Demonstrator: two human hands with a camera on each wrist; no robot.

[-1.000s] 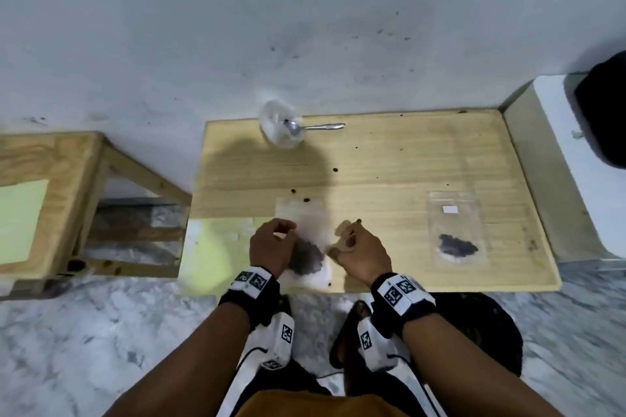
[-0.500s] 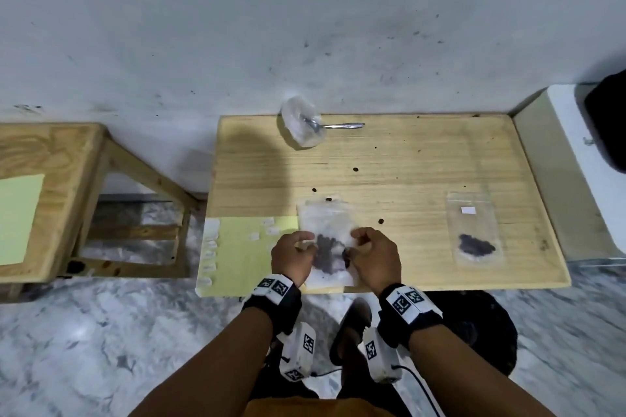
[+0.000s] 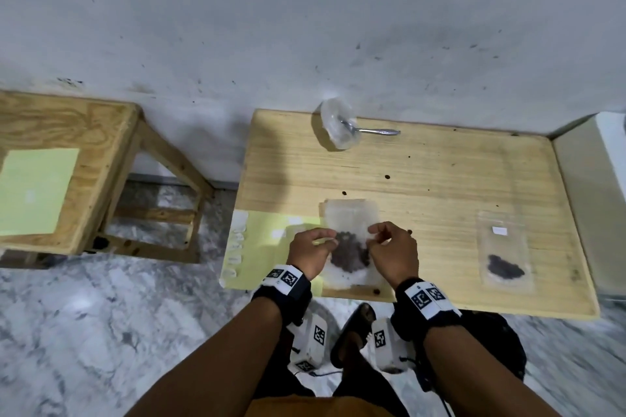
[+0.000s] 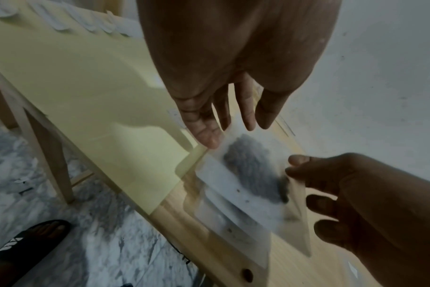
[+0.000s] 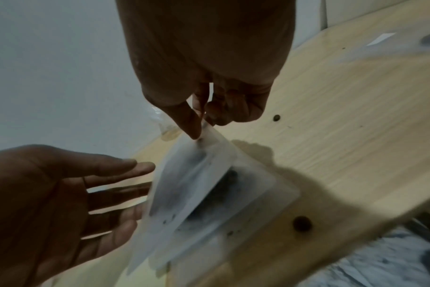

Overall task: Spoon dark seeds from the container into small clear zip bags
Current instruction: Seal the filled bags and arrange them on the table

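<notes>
Clear plastic, clouded with dark seeds (image 3: 349, 252), forms the zip bag (image 3: 350, 220) at the near edge of the wooden table (image 3: 440, 179), on top of more flat clear bags. The right hand (image 3: 393, 252) pinches the bag's right edge between thumb and forefinger and lifts that side; the left hand (image 3: 310, 250) has its fingers straight and relaxed beside the left edge, its thumb tip seemingly touching the plastic, though blur makes that uncertain. Just left lies a pale yellow sheet (image 3: 257, 247) with a row of white tabs (image 3: 237, 247) along its far side. Loose seeds dot the wood around the bag. A second bag (image 3: 504, 247), holding seeds and a blank white label, lies well to the right. Against the wall stands the clear container (image 3: 333, 127) with a metal spoon (image 3: 376, 130) resting in it. The left wrist view alone shows a black sandal (image 4: 25, 244) on marble floor; the head view alone shows a wooden stool (image 3: 67, 162) to the left. No writing can be read.
</notes>
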